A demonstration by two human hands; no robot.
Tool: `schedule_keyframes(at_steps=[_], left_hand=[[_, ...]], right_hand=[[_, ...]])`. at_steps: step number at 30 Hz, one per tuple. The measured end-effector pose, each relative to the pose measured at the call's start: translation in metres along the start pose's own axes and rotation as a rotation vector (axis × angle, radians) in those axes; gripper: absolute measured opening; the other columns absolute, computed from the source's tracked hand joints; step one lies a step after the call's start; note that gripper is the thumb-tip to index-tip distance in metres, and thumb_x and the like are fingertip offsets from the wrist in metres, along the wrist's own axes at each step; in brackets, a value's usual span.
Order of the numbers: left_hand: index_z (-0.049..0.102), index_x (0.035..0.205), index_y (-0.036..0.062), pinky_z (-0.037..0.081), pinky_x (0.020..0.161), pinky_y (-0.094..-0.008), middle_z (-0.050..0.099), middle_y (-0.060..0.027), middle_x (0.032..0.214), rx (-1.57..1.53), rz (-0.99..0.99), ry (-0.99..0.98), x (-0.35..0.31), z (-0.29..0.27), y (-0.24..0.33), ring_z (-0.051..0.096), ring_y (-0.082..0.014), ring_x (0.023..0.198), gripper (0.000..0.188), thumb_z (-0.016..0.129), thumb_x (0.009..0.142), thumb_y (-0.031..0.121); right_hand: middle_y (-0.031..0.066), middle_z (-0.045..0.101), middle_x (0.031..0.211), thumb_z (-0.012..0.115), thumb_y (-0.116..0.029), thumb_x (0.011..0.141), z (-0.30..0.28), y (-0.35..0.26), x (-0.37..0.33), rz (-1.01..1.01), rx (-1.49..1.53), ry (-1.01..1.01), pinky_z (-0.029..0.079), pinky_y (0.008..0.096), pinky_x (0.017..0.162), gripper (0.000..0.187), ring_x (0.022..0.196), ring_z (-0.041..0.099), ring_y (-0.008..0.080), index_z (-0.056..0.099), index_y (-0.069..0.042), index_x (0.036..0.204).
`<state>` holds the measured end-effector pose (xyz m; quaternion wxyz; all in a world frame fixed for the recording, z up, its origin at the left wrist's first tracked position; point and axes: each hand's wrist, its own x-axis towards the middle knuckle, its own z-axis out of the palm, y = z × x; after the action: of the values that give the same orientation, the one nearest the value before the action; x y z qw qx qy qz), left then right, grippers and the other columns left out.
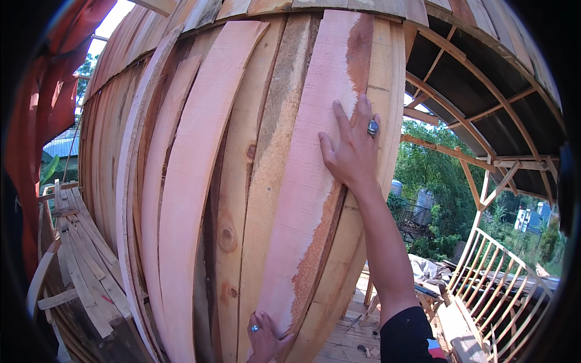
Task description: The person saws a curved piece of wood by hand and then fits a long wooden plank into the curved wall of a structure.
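A long pinkish plank (305,160) with a rough reddish-brown bark edge stands upright against a wall of boards. Flat on its upper right side lies my right hand (352,142), fingers spread, a ring with a dark stone on one finger. Low on the same plank rests my left hand (266,339), also wearing a ring, its fingers partly spread at the plank's lower end. Neither hand wraps around the wood. Left of this plank are a knotty yellowish board (230,236) and another loose pink plank (203,127) leaning upright.
Stacked narrow offcuts (88,260) lie at the left by a red sheet (45,115). On the right, a slatted wooden railing (499,284) stands beneath a curved roof frame (484,78). Wood scraps lie on the plank floor (345,336) below.
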<state>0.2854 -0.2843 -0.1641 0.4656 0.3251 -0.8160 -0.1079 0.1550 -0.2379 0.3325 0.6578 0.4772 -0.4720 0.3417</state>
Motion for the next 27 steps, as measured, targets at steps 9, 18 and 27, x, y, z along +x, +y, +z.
schedule_keyframes(at_steps=[9, 18, 27], left_hand=[[0.018, 0.141, -0.012, 0.029, 0.104, -0.052, 0.026, -0.0388, 0.135, -0.066, -0.017, 0.004, 0.002, -0.009, 0.013, 0.029, -0.0499, 0.127, 0.124, 0.084, 0.059, 0.052], [0.017, 0.142, -0.0121, 0.027, 0.107, -0.0513, 0.023, -0.0396, 0.137, -0.002, -0.117, -0.049, 0.001, -0.015, 0.017, 0.025, -0.0507, 0.129, 0.127, 0.086, 0.056, 0.052], [0.016, 0.143, -0.0117, 0.025, 0.11, -0.0504, 0.019, -0.0388, 0.142, -0.018, -0.149, -0.063, -0.004, -0.004, 0.012, 0.024, -0.0502, 0.132, 0.126, 0.087, 0.057, 0.046]], right_hand=[[0.0269, 0.028, 0.143, 0.068, -0.022, 0.076, 0.004, 0.001, 0.006, -0.005, 0.086, 0.072, 0.023, 0.0542, 0.111, 0.057, 0.133, 0.029, 0.0473, 0.052, -0.004, 0.127], [0.0297, 0.033, 0.141, 0.065, -0.024, 0.075, 0.01, -0.009, 0.004, -0.016, 0.081, 0.072, 0.017, 0.0589, 0.111, 0.054, 0.134, 0.023, 0.0527, 0.053, -0.002, 0.124], [0.0254, 0.036, 0.139, 0.062, -0.024, 0.079, 0.005, 0.014, 0.005, 0.009, 0.127, 0.024, 0.016, 0.0565, 0.113, 0.052, 0.133, 0.031, 0.0426, 0.052, -0.006, 0.126]])
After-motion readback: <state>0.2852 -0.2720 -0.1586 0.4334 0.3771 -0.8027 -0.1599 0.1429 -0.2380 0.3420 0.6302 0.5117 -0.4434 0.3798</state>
